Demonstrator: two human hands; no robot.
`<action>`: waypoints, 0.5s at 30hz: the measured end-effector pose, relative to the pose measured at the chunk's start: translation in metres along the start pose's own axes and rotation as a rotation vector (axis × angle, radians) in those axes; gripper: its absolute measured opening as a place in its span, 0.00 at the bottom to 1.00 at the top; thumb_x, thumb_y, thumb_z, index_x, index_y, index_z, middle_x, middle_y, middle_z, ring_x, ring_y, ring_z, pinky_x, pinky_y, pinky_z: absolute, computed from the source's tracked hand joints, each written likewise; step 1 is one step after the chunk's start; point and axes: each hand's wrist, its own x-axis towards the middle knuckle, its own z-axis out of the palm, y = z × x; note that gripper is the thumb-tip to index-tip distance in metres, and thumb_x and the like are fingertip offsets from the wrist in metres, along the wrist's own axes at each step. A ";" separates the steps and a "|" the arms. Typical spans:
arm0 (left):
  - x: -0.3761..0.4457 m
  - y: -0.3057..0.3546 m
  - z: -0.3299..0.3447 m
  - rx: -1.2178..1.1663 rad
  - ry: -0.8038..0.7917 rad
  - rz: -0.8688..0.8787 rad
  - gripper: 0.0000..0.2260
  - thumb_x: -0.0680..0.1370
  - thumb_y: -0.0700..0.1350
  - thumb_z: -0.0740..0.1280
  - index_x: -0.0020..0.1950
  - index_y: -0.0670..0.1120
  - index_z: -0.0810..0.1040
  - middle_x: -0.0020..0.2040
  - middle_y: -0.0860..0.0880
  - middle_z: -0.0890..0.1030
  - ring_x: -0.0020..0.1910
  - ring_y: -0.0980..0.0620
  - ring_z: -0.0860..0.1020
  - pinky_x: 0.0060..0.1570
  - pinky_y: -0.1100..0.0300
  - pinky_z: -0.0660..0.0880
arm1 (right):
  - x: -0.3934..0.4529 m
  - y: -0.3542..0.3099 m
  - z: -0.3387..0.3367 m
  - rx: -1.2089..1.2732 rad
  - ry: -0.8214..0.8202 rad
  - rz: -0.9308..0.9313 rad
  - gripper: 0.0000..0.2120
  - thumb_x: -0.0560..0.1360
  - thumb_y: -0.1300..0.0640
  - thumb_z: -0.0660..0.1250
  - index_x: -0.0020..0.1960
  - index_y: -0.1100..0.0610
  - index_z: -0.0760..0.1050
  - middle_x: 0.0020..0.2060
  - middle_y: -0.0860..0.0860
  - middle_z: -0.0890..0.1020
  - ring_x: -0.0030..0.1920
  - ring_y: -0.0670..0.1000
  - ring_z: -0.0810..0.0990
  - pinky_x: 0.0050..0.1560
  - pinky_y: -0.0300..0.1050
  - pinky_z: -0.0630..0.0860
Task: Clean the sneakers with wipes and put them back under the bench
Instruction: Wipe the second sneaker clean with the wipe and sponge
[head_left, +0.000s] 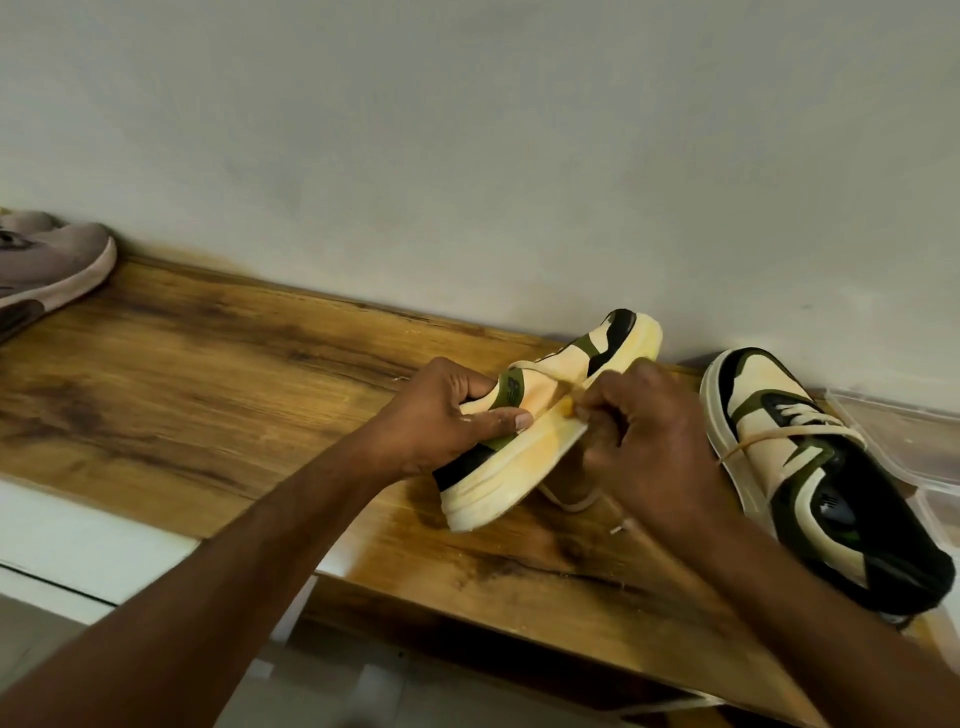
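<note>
A cream, olive and black sneaker (524, 457) is tipped on its side above the wooden bench (208, 374), sole edge toward me. My left hand (447, 415) grips its heel collar, thumb inside the opening. My right hand (649, 436) has its fingers curled and pinches a small pale wipe (571, 415) against the midsole; most of the wipe is hidden by the fingers. The matching second sneaker (810, 467) lies on the bench at the right, its lace trailing toward my right hand.
A grey-mauve sneaker (52, 265) sits at the bench's far left end. A clear plastic container (914, 441) stands behind the second sneaker at the right edge. A plain wall (467, 156) runs along the back of the bench. White floor tiles (78, 551) lie below.
</note>
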 end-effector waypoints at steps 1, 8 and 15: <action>0.000 0.000 0.001 0.005 -0.010 0.007 0.08 0.77 0.45 0.77 0.38 0.53 0.86 0.35 0.56 0.84 0.35 0.60 0.78 0.35 0.65 0.71 | 0.006 0.006 -0.004 -0.033 0.034 0.032 0.12 0.68 0.72 0.74 0.44 0.56 0.83 0.39 0.50 0.78 0.38 0.50 0.76 0.37 0.43 0.73; 0.001 -0.005 0.004 0.007 -0.019 0.035 0.10 0.78 0.44 0.76 0.39 0.54 0.85 0.36 0.57 0.84 0.36 0.62 0.78 0.37 0.64 0.72 | -0.021 -0.030 -0.001 0.126 -0.106 0.075 0.12 0.69 0.70 0.76 0.43 0.54 0.84 0.40 0.47 0.81 0.42 0.45 0.79 0.44 0.47 0.81; 0.000 -0.006 0.003 -0.041 -0.020 0.017 0.08 0.78 0.42 0.76 0.40 0.52 0.86 0.36 0.56 0.85 0.36 0.62 0.79 0.36 0.66 0.73 | -0.002 -0.018 0.003 0.004 -0.024 0.111 0.12 0.68 0.70 0.73 0.42 0.54 0.82 0.38 0.50 0.79 0.40 0.50 0.77 0.40 0.47 0.78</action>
